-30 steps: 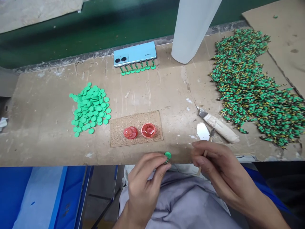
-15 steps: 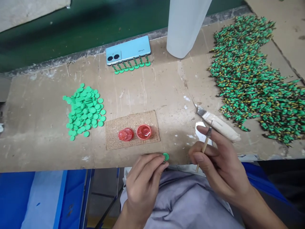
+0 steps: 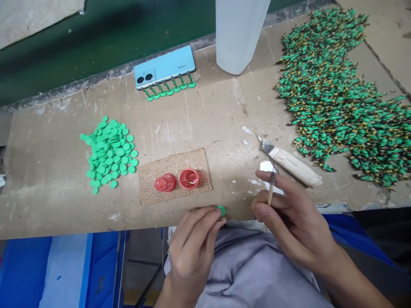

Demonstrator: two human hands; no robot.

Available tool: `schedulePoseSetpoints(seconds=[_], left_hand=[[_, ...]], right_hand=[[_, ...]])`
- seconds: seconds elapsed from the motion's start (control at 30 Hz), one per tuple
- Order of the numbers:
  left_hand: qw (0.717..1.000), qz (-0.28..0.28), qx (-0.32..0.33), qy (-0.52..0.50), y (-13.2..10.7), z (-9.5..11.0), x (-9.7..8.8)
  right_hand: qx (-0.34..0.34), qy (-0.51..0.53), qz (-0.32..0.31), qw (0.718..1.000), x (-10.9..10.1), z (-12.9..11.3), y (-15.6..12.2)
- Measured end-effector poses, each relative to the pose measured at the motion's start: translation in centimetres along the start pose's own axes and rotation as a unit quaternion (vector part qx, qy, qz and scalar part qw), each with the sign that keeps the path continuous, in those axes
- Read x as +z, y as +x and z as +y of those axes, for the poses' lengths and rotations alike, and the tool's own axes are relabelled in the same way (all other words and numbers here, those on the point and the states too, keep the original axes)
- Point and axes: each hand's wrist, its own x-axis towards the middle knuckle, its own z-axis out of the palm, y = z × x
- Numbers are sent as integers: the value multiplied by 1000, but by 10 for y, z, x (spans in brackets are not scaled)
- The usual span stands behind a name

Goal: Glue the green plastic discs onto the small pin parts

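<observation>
My left hand is closed at the table's front edge, its fingertips pinching a small figurine with a green disc base. Most of the figurine is hidden behind the fingers. To the right, my right hand grips a thin brush with a wooden handle and a metal collar, its fine tip pointing away from me. The brush is apart from the figurine. Beyond my left hand, two small red cups, one and another with something glossy inside, sit on a brown board.
Loose green discs are heaped at the left. Several figurines on green bases stand along a light-blue phone. A white-wrapped knife lies before a big pile of green figurines. A white column-like object stands at the back.
The view has shifted slightly, so the table's things appear a little to the left. Both hands keep their holds, with the brush a little more upright.
</observation>
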Motion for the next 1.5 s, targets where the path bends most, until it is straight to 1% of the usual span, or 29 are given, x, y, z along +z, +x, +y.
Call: schedulePoseSetpoints(seconds=[0.13, 0.3, 0.37, 0.47, 0.63, 0.77, 0.87, 1.03, 1.23, 1.5], left_hand=[[1000, -10, 8, 14, 0, 0, -1], [1000, -15, 8, 17, -1, -2, -2], [1000, -18, 9, 17, -1, -2, -3], [1000, -20, 9, 16, 1, -3, -3], [1000, -17, 10, 18, 2, -5, -4], [999, -26, 14, 35, 2, -6, -4], [998, -21, 30, 46, 3, -6, -4], [997, -19, 56, 48, 5, -7, -3], [997, -20, 57, 40, 6, -8, -2], [998, -22, 56, 33, 7, -8, -2]], right_hand=[[11, 24, -4, 1000, -1, -2, 1], [42, 62, 21, 997, -4, -7, 6], [17, 66, 26, 997, -6, -10, 10], [-46, 33, 42, 998, -4, -15, 17], [-52, -3, 65, 997, 9, -19, 21], [-89, -81, 91, 989, 17, -18, 21], [-106, -112, 102, 983, 19, -16, 23], [-145, -121, 71, 980, 22, -15, 27], [-155, -117, 47, 980, 24, -13, 28], [-144, -103, 9, 984, 25, -11, 28]])
